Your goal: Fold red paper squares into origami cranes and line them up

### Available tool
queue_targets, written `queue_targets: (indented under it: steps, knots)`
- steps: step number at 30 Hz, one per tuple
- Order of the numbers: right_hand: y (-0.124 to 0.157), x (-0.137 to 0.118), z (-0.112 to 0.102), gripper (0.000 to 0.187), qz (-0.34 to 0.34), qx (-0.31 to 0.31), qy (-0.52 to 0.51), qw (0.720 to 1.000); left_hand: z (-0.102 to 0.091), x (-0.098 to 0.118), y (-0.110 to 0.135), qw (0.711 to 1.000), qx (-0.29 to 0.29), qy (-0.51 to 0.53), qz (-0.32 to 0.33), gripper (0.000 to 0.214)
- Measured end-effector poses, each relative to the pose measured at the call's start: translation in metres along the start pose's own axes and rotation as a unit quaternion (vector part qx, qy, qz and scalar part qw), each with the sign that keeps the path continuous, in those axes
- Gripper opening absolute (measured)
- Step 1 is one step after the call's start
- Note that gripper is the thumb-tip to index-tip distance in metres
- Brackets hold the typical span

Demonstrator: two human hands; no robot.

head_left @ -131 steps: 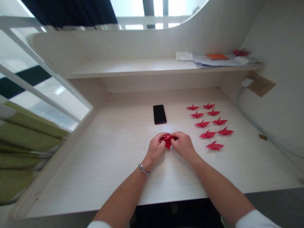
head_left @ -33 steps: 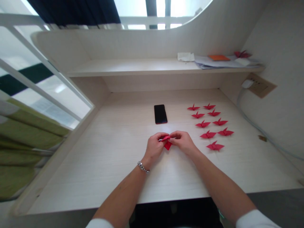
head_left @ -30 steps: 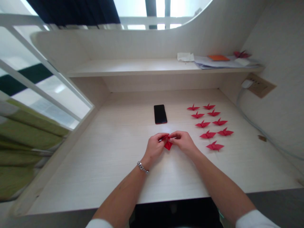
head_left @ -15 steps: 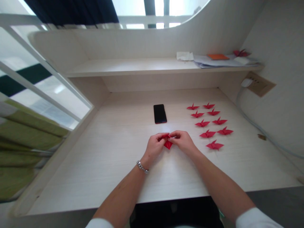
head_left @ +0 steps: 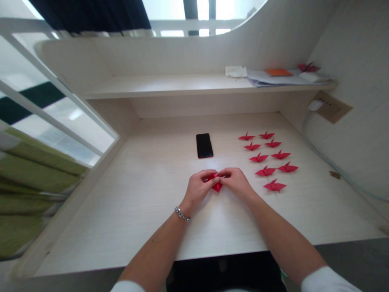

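A partly folded piece of red origami paper [head_left: 217,187] is pinched between my two hands, just above the desk. My left hand [head_left: 199,187], with a chain bracelet [head_left: 182,214] at the wrist, is closed on the paper's left side, thumb pressed across its middle. From the right, my right hand [head_left: 236,182] grips the upper right edge with thumb and fingers. The lower tip of the paper points toward me; its upper part is mostly covered by my fingers. Several finished red paper cranes [head_left: 265,171] stand in two columns to the right of my hands.
A black phone [head_left: 204,145] lies beyond my hands on the pale desk [head_left: 136,194]. The shelf [head_left: 170,86] above holds papers [head_left: 267,78], an orange sheet [head_left: 278,72] and another red folded crane [head_left: 308,67]. A cable [head_left: 322,156] runs down the right wall from a socket [head_left: 332,107].
My left thumb has slid right, over the middle of the red paper. The paper's lower tip has shifted slightly right. The cranes and phone stay put.
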State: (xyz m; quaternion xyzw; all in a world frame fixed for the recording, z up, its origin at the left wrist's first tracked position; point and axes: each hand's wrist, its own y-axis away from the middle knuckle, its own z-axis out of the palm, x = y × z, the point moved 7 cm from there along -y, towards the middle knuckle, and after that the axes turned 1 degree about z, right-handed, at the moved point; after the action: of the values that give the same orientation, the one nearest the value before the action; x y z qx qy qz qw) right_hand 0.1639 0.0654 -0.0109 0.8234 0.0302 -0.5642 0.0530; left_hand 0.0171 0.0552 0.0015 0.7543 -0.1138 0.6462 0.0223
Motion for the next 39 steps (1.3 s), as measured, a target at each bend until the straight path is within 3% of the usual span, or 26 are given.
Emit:
queue_targets:
  steps: [9,15,23,33,39]
  knots:
    - [0.001,-0.001,0.001,0.018,0.014,-0.008,0.021,1.000,-0.004,-0.010,-0.004,0.999,0.007,0.036,-0.019,0.029]
    - [0.004,-0.004,0.003,0.020,0.014,-0.033,-0.016,0.999,-0.007,-0.005,-0.004,0.999,0.016,0.029,-0.025,0.029]
    - [0.003,-0.004,-0.005,0.024,0.034,0.016,-0.079,0.996,0.000,-0.008,-0.005,0.989,-0.028,0.133,-0.053,0.034]
    - [0.004,-0.008,0.002,0.020,-0.016,0.018,-0.050,0.998,-0.006,-0.018,-0.007,0.996,0.031,0.063,-0.045,0.018]
    - [0.005,-0.010,0.003,0.021,-0.019,0.014,-0.046,0.999,-0.008,-0.017,-0.007,0.997,0.040,0.043,-0.041,0.022]
